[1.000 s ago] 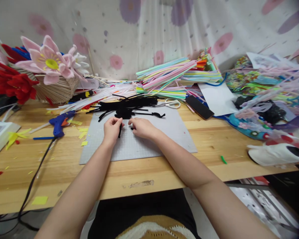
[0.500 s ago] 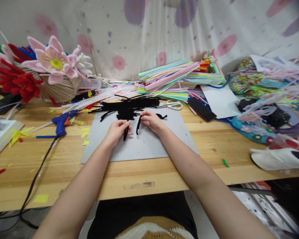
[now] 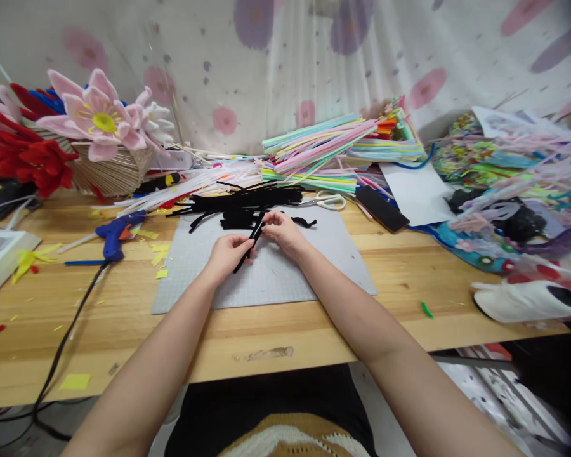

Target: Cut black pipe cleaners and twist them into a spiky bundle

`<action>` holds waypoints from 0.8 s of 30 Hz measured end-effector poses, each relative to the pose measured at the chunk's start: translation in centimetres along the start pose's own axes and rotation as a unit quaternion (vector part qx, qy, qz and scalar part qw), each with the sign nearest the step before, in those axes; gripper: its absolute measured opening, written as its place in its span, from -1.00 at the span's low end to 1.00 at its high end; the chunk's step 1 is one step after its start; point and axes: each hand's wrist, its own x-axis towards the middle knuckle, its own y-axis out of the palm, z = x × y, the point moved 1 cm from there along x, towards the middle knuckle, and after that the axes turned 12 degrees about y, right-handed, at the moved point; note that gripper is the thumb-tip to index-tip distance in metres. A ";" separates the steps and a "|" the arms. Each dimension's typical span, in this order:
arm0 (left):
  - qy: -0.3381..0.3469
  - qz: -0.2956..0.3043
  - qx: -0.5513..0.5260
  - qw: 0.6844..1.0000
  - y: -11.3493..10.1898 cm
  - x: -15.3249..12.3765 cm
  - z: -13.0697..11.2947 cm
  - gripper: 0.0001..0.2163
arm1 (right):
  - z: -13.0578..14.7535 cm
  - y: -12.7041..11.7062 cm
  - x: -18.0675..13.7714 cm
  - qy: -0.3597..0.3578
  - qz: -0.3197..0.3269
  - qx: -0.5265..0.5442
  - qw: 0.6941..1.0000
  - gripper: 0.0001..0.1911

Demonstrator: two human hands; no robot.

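Above the grey cutting mat (image 3: 285,279), short black pipe cleaners (image 3: 244,257) lie side by side at a slant between my hands. My left hand (image 3: 233,252) pinches their lower part. At their upper end, the fingers of my right hand (image 3: 280,230) are closed on them too. Just behind my hands is a small stack of short black pieces (image 3: 235,220). Beyond that lies a bundle of long black pipe cleaners (image 3: 247,198). A curved black piece (image 3: 305,222) rests right of my right hand.
White-handled scissors (image 3: 330,200) and a dark phone-like slab (image 3: 382,208) lie behind the mat. A blue glue gun (image 3: 114,235) with its cord is at left, near fuzzy flowers (image 3: 103,120). Pastel pipe cleaners (image 3: 323,146) are heaped at the back. A white shoe (image 3: 526,301) stands right.
The black piece in my right hand has come left against the one in my left hand. Both now slant together, where before they hung apart.
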 end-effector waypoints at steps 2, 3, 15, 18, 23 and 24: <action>0.021 -0.005 0.019 1.000 -0.1 0.3 0.4 -0.81 | 0.0 -0.3 0.1 0.013 -0.009 -0.027 1.000 -0.75; 0.031 -0.006 0.028 0.999 -0.3 0.4 0.5 -0.82 | 0.0 -0.4 0.2 0.019 -0.010 -0.037 0.999 -0.75; 0.085 -0.023 0.114 0.990 -1.5 0.9 1.2 -0.81 | 0.4 -0.9 0.2 0.034 -0.010 -0.010 0.999 -0.83; 0.060 -0.028 0.085 0.994 -1.4 0.9 0.9 -0.81 | 1.3 -2.1 0.6 0.025 -0.044 0.081 0.995 -0.83; 0.000 -0.011 0.051 0.999 -1.2 0.7 0.4 -0.86 | 2.2 -3.6 1.1 0.007 -0.091 0.175 0.980 -0.81; -0.003 -0.008 0.051 0.999 -1.2 0.7 0.3 -0.87 | 2.2 -3.6 1.0 0.009 -0.085 0.163 0.983 -0.81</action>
